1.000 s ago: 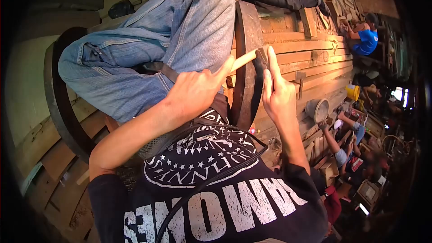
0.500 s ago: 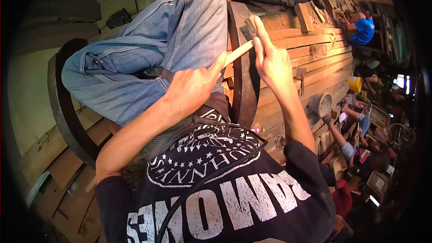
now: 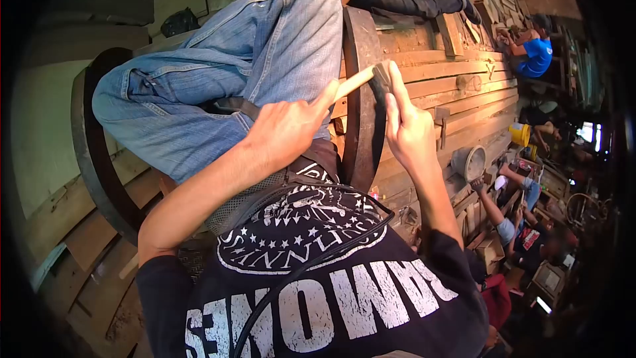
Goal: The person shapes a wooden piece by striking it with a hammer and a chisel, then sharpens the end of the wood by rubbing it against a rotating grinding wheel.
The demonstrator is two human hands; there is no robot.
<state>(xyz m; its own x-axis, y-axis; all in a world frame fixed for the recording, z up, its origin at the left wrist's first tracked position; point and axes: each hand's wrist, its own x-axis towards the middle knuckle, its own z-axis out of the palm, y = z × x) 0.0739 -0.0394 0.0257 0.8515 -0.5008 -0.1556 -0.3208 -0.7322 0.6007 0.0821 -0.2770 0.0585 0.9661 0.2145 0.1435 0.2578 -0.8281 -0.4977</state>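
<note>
My left hand (image 3: 288, 129) is closed around a pale wooden stick (image 3: 356, 84), its index finger stretched along it toward the tip. In my right hand (image 3: 409, 122) is a small dark flat piece (image 3: 382, 77), pinched near the fingertips; its exact kind is hard to make out. The dark piece meets or overlaps the far end of the stick. Both hands are in front of my bent, jeans-clad leg (image 3: 291, 40), above a dark curved band (image 3: 363, 103).
Wooden planks (image 3: 457, 79) lie ahead to the right, with a hammer (image 3: 442, 126) and a round metal container (image 3: 469, 162) on or beside them. Another person's dark trouser leg (image 3: 411, 1) reaches in at the top. A person in blue (image 3: 535, 53) and others sit at right.
My right hand has come back toward my body with the dark piece, which was beyond the stick's tip and is now at it. My left hand has hardly moved.
</note>
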